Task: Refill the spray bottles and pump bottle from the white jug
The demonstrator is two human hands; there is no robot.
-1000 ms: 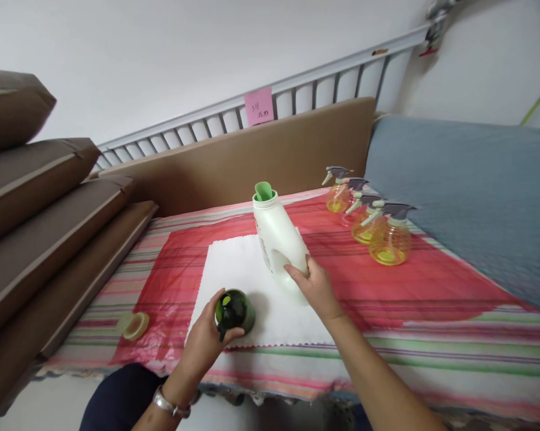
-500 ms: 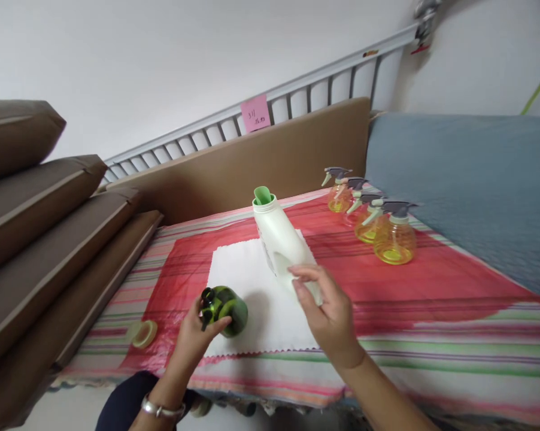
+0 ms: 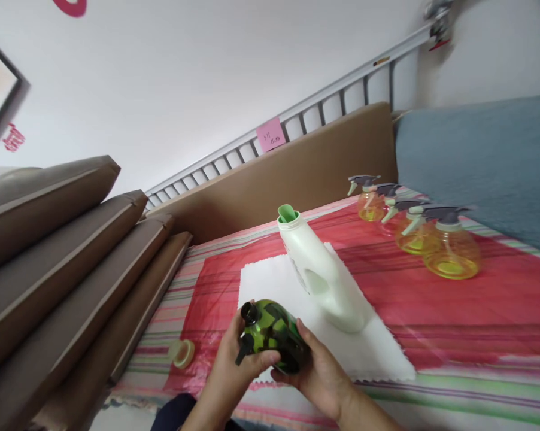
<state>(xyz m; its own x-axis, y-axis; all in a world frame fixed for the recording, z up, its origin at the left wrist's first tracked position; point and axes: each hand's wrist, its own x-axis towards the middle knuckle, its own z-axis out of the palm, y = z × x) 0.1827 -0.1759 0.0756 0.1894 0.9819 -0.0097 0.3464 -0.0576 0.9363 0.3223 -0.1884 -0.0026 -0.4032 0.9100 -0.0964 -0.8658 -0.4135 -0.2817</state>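
Both my hands hold a green camouflage-patterned bottle (image 3: 276,326), tilted with its uncapped black neck toward the upper left. My left hand (image 3: 240,359) grips it around the neck end, thumb across the front, beside a small black part hanging at the neck. At the base end, my right hand (image 3: 317,368) has its fingers wrapped round the bottle. Just beyond stands a white detergent jug (image 3: 317,263) with an open mouth and a green pouring spout showing in it. The jug rests on a white scallop-edged cloth (image 3: 263,278).
Several clear spray bottles (image 3: 452,254) with grey triggers stand in a row at the right on the red-striped cover (image 3: 436,311). A pale round cap (image 3: 183,353) lies at the left. Brown cushions (image 3: 72,269) are stacked along the left side; a blue backrest (image 3: 476,161) is at the right.
My right hand has left the white jug and taken hold of the camouflage bottle's base. The left hand still holds the bottle. The view has shifted and tilted.
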